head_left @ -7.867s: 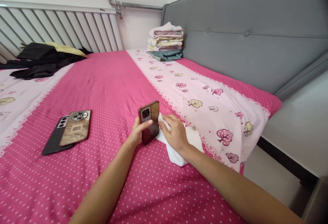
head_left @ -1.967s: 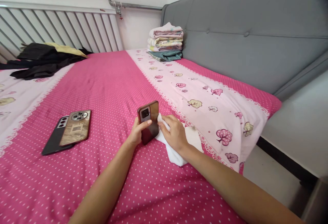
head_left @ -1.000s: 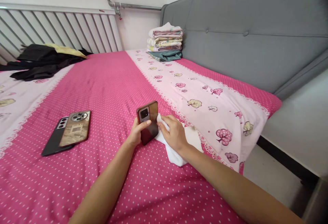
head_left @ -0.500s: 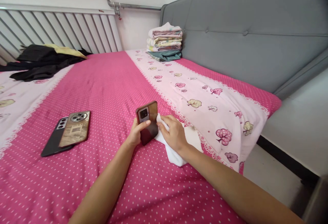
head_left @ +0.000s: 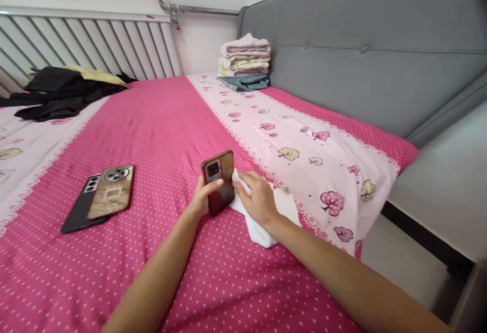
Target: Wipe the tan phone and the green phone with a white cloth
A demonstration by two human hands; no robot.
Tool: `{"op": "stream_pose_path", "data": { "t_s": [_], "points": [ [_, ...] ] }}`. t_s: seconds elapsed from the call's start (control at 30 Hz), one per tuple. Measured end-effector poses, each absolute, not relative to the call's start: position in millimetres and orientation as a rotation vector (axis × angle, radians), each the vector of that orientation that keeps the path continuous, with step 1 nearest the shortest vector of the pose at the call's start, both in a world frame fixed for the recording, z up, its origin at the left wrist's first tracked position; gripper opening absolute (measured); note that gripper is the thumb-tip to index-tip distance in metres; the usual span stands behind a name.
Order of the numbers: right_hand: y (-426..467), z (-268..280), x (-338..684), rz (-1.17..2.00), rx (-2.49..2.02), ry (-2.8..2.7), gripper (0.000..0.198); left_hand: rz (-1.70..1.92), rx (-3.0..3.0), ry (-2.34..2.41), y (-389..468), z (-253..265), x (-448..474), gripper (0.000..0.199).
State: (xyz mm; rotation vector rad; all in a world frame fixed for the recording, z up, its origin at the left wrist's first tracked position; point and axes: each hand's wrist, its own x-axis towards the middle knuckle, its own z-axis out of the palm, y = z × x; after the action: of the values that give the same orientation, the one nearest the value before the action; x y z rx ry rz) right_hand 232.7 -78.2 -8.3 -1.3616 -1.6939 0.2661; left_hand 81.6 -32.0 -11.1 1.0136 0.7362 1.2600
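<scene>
My left hand is closed around the left side of a smartphone, its thumb across the back below the camera block. The phone stands tilted upright over the bed, its dark glossy back and reddish-brown case edge towards me. In my right hand a white cloth is pinched, with a fold of it pressed at the phone's right edge. The rest of the cloth hangs down onto the bedsheet beneath that hand. The phone's front side is hidden from me.
To the left, a phone with a gold-brown back lies partly over a black phone on the pink dotted bedsheet. Dark clothes lie by the radiator. Folded cloths are stacked against the grey headboard.
</scene>
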Motion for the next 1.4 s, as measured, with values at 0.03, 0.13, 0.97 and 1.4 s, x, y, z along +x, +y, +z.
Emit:
{"op": "stream_pose_path", "data": {
  "t_s": [0.03, 0.13, 0.97, 1.4],
  "points": [
    [-78.1, -8.4, 232.8, 0.264, -1.364, -1.694, 0.027, 1.258, 1.014, 0.738, -32.0, -11.0, 81.5, 0.048],
    [-78.1, -8.4, 232.9, 0.261, -1.368, -1.695, 0.027, 1.257, 1.009, 0.740, -31.9, -10.6, 81.5, 0.048],
    [-78.1, -8.3, 232.8, 0.259, -1.362, -1.697, 0.026, 1.245, 1.013, 0.726, -31.9, -11.7, 81.2, 0.047],
    [-78.2, -8.5, 232.6, 0.270, -1.361, -1.692, 0.028, 1.259, 0.995, 0.716, -31.7, -10.1, 81.4, 0.047]
  ]
}}
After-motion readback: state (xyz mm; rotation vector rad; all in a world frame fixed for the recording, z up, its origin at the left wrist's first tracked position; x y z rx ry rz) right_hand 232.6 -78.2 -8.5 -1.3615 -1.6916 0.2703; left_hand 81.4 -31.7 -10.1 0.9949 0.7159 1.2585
